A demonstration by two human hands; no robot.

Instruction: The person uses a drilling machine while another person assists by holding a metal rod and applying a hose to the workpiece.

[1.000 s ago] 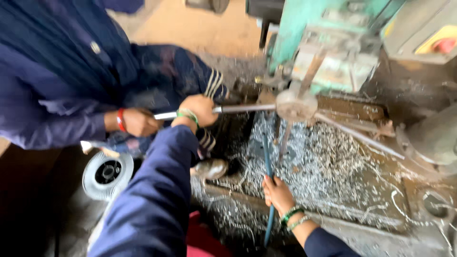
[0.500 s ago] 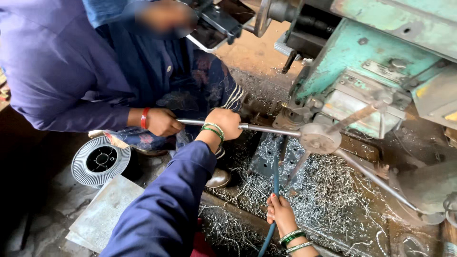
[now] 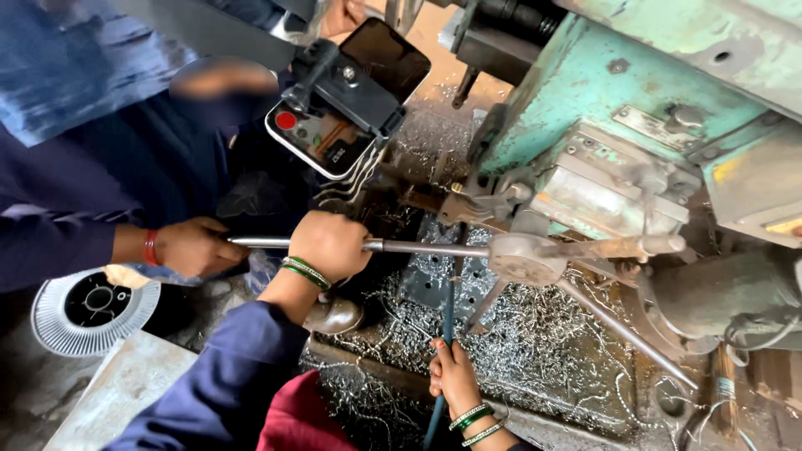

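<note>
Left hand (image 3: 330, 245) fingers wrapped tight round a long grey steel lever bar (image 3: 426, 247), which runs level to a round metal hub (image 3: 526, 259) on the green machine body (image 3: 585, 92). Right hand (image 3: 454, 377) closed about a thin blue rod (image 3: 449, 313) standing over the bed of silver metal shavings (image 3: 543, 351). Co-worker's hand (image 3: 194, 247) grips the bar's near end. Ribbed grey disc (image 3: 92, 311) lies beside.

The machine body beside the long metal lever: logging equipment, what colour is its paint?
Worn pale green machine body, seen in the head view.
</note>
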